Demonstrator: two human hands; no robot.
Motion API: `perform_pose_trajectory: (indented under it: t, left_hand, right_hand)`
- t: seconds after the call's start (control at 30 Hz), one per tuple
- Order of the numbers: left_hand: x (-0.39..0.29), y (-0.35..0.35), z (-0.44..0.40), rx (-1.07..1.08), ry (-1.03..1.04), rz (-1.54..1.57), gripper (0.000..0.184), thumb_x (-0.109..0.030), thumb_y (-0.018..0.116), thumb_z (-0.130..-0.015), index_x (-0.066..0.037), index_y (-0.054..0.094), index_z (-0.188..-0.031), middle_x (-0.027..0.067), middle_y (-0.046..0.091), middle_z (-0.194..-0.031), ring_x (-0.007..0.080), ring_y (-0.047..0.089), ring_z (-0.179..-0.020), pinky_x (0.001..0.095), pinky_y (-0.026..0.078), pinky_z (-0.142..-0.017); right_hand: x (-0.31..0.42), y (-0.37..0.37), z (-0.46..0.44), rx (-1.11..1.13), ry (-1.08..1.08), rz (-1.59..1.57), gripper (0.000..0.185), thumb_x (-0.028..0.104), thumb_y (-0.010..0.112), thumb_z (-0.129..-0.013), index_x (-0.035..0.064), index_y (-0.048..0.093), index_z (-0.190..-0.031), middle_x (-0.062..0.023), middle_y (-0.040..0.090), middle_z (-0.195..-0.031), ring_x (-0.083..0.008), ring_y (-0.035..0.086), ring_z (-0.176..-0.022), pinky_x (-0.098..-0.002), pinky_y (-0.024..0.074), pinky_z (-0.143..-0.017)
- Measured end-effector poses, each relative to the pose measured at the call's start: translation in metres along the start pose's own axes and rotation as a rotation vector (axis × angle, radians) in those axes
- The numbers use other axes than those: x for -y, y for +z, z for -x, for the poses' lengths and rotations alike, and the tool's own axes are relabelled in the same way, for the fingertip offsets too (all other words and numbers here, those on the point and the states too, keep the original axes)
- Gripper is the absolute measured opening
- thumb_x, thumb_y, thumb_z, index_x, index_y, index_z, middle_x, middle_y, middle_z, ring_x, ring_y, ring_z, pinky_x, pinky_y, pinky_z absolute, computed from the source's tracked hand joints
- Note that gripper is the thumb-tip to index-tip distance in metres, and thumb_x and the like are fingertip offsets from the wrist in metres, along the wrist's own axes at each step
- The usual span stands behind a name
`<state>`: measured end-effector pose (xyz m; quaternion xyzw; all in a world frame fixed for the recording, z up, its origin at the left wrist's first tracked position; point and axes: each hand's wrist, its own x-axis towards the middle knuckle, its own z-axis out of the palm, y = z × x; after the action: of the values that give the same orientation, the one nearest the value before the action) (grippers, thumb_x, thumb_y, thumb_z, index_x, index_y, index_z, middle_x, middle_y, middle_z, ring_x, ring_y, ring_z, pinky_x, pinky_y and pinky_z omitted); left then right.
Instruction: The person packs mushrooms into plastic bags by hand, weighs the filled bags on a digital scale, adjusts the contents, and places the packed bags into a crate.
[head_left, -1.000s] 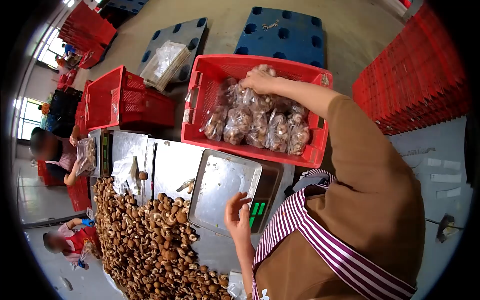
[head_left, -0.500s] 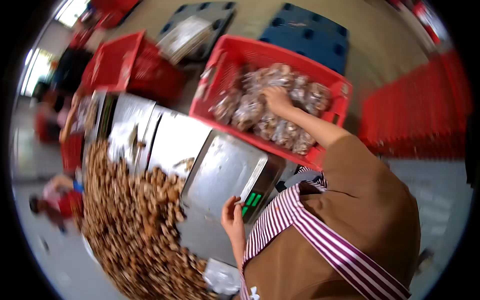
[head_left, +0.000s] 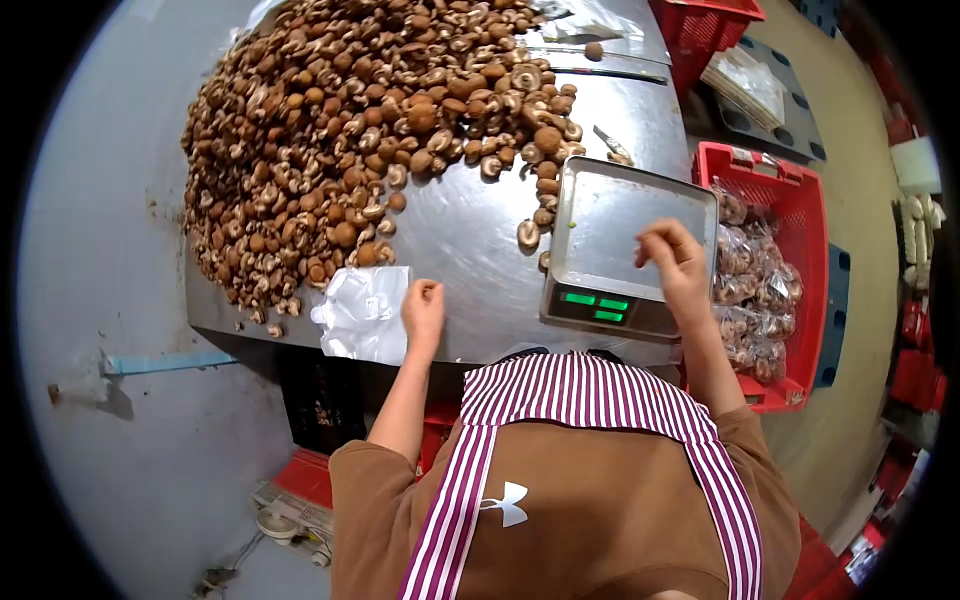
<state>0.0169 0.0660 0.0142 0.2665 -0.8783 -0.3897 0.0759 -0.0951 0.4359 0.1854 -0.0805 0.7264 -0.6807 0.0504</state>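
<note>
Left hand (head_left: 423, 312): the fingers are curled inward, close together, just beside the right edge of the white plastic bags (head_left: 362, 312). I cannot tell if they grip this edge or only lie near it.
Right hand (head_left: 675, 265): it appears over the right part of the scale tray (head_left: 610, 215); the fingers are bent, and a small gap is seen between them and the thumb. Contact with the tray is not clear.
Plastic bags: they lie crumpled at the near edge of the bench (head_left: 470, 235), below the pile of mushrooms (head_left: 350, 130).
Scale display (head_left: 595, 305): lit green at the near side; the digits are not readable.
Red crate (head_left: 808, 240): to the right of the scale, with filled bags (head_left: 765, 285) in it; the right forearm is near its left side.
Hard to see: the inner side of the left palm is hidden, and a narrow object (head_left: 607, 138) beyond the tray is too small to name.
</note>
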Motion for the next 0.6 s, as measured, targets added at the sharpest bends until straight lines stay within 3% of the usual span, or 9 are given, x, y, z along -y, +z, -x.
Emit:
perform_pose_trajectory:
  t: [0.07,0.17,0.23,0.3,0.33,0.43,0.53,0.57,0.6]
  left_hand:
    - [0.034,-0.028,-0.003,-0.088,-0.061,-0.242,0.021,-0.020,0.071,-0.082,-0.004,0.064,-0.093,0.0102,0.061,-0.079,0.0273,0.059,-0.072,0.0402,0.048,-0.068]
    - [0.058,-0.056,0.002,-0.117,-0.069,-0.379,0.025,-0.020,0.072,-0.082,-0.003,0.062,-0.099,0.0124,0.061,-0.090,0.0309,0.060,-0.077,0.0417,0.048,-0.071]
    - [0.058,-0.069,0.003,-0.024,-0.197,-0.425,0.029,-0.020,0.072,-0.083,-0.004,0.061,-0.103,0.0136,0.058,-0.099,0.0321,0.061,-0.083,0.0422,0.048,-0.073]
    - [0.051,-0.074,0.002,-0.103,-0.093,-0.404,0.029,-0.020,0.071,-0.083,-0.004,0.060,-0.106,0.0140,0.058,-0.101,0.0327,0.062,-0.085,0.0429,0.049,-0.073]
    - [0.047,-0.077,0.002,-0.179,0.008,-0.387,0.030,-0.019,0.070,-0.084,-0.004,0.060,-0.108,0.0144,0.058,-0.103,0.0333,0.062,-0.087,0.0436,0.050,-0.074]
    - [0.045,-0.090,-0.012,-0.138,-0.083,-0.603,0.031,-0.017,0.068,-0.085,-0.006,0.058,-0.113,0.0154,0.057,-0.107,0.0348,0.063,-0.091,0.0449,0.051,-0.075]
    - [0.111,-0.097,-0.030,-0.097,0.035,-0.682,0.023,-0.014,0.064,-0.086,-0.006,0.062,-0.107,0.0154,0.059,-0.107,0.0367,0.063,-0.092,0.0464,0.051,-0.077]
    - [0.114,-0.102,-0.038,-0.038,-0.073,-0.676,0.014,-0.012,0.061,-0.086,-0.005,0.065,-0.097,0.0164,0.065,-0.099,0.0380,0.063,-0.090,0.0477,0.049,-0.077]
    - [0.112,-0.105,-0.037,-0.029,-0.073,-0.675,0.014,-0.012,0.061,-0.086,-0.005,0.065,-0.097,0.0164,0.065,-0.099,0.0380,0.063,-0.090,0.0477,0.049,-0.077]
  right_hand:
    - [0.052,0.043,-0.002,0.271,-0.108,-0.042,0.010,-0.001,0.055,-0.089,-0.0030,0.061,-0.096,-0.0068,0.060,-0.083,-0.0127,0.058,-0.073,-0.0263,0.0484,-0.067]
    - [0.115,0.092,0.001,0.723,-0.416,-0.286,0.008,0.003,0.062,-0.089,-0.0016,0.063,-0.096,-0.0126,0.063,-0.084,-0.0215,0.061,-0.073,-0.0314,0.0491,-0.066]
    - [0.155,0.119,0.001,1.008,-0.486,-0.562,0.014,0.005,0.063,-0.091,-0.0054,0.063,-0.101,-0.0156,0.063,-0.087,-0.0287,0.060,-0.074,-0.0363,0.0484,-0.065]
    - [0.171,0.139,0.010,1.085,-0.468,-0.739,0.024,0.015,0.064,-0.094,-0.0068,0.066,-0.103,-0.0139,0.065,-0.089,-0.0259,0.063,-0.077,-0.0363,0.0476,-0.065]
    - [0.181,0.148,0.012,1.147,-0.387,-0.829,0.026,0.022,0.064,-0.092,-0.0013,0.064,-0.103,-0.0128,0.064,-0.089,-0.0280,0.063,-0.076,-0.0356,0.0492,-0.065]
    - [0.193,0.173,0.023,1.263,-0.257,-1.003,0.050,0.050,0.073,-0.082,0.0136,0.065,-0.114,-0.0060,0.067,-0.094,-0.0287,0.065,-0.077,-0.0310,0.0560,-0.067]
    - [0.195,0.188,0.026,1.258,-0.115,-1.267,0.038,0.043,0.074,-0.085,0.0117,0.068,-0.105,-0.0107,0.066,-0.088,-0.0264,0.065,-0.074,-0.0328,0.0504,-0.059]
    - [0.195,0.191,0.012,1.323,-0.223,-1.177,0.026,0.028,0.065,-0.091,0.0036,0.066,-0.098,-0.0120,0.065,-0.086,-0.0254,0.063,-0.074,-0.0345,0.0483,-0.062]
    - [0.195,0.194,0.004,1.380,-0.330,-1.083,0.021,0.014,0.057,-0.097,-0.0046,0.064,-0.091,-0.0133,0.063,-0.084,-0.0243,0.062,-0.073,-0.0362,0.0461,-0.064]
